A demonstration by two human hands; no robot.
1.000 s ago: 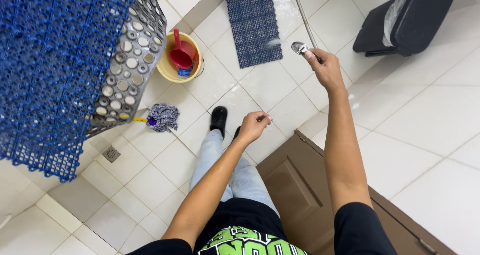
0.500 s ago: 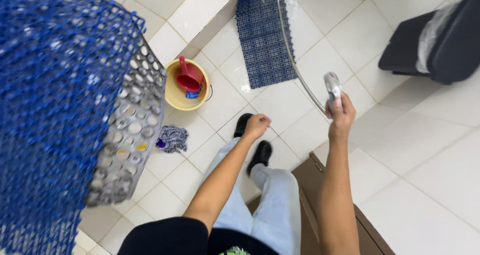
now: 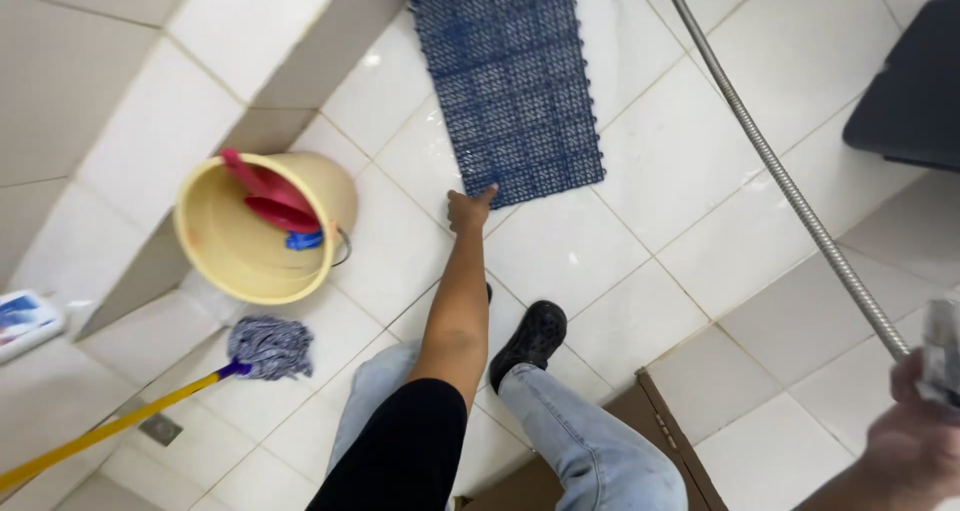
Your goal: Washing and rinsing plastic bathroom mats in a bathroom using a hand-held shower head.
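A dark blue lattice floor mat (image 3: 508, 76) at top centre, a pale yellow bucket (image 3: 262, 227) holding a red scoop (image 3: 268, 197) at left, a blue-and-white mop head (image 3: 268, 347) on a yellow handle, glossy white floor tiles (image 3: 690, 221).

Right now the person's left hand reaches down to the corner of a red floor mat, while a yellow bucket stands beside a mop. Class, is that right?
Not quite. The head view shows the left hand at the corner of a blue mat, not red. The yellow bucket does stand beside the mop.

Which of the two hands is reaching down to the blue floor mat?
The left hand, its fingertips at the near corner of the blue mat. The right hand is at the frame's lower right edge, holding a metal hose.
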